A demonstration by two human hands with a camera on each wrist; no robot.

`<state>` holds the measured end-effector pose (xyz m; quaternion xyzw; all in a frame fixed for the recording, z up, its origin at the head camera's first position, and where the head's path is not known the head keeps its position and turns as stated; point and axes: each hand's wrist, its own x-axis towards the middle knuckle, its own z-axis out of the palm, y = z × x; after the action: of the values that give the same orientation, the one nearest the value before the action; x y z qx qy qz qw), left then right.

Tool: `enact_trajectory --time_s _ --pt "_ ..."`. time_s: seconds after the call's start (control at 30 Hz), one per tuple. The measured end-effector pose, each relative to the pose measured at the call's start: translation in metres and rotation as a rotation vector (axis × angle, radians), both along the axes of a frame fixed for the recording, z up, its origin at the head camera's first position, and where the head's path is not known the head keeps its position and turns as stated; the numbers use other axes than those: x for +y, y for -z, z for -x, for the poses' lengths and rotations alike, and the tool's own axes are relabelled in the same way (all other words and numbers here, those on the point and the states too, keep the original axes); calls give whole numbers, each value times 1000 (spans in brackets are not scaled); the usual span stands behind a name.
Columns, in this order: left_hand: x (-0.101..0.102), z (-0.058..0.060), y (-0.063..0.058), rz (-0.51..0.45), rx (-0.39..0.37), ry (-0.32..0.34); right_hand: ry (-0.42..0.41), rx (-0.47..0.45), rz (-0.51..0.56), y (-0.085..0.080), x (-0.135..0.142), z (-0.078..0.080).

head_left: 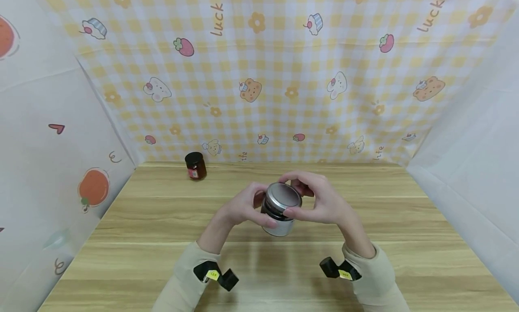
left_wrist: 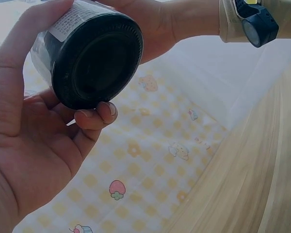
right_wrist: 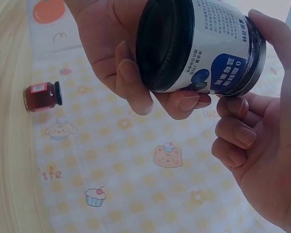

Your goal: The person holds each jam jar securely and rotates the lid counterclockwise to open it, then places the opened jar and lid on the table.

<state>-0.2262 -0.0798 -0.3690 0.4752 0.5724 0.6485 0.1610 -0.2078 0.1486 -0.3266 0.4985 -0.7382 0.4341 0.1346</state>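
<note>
this looks like a small makeshift recording booth: a wood-grain desk (head_left: 154,226) is closed in by hung cloth, with a yellow-checked curtain (head_left: 275,64) of bears, strawberries and cupcakes along its back edge, a white sheet (head_left: 36,163) printed with orange fruit and a heart on the left, and a pale sheet (head_left: 466,168) on the right. black wrist cameras (head_left: 228,279) worn over beige sleeves (head_left: 180,276) fit that; the kind of building behind the fabric cannot be told.
</note>
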Motion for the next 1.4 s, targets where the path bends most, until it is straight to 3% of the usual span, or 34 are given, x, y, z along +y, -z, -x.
enact_trajectory --time_s 0.77,1.2,1.4 --pt "-4 2 1 -1 -23 -33 87 27 69 2 2 2" --pt "-5 1 -2 42 10 -124 118 36 125 4 5 6" --pt "-4 -1 -5 98 55 -204 142 26 158 4 8 7"
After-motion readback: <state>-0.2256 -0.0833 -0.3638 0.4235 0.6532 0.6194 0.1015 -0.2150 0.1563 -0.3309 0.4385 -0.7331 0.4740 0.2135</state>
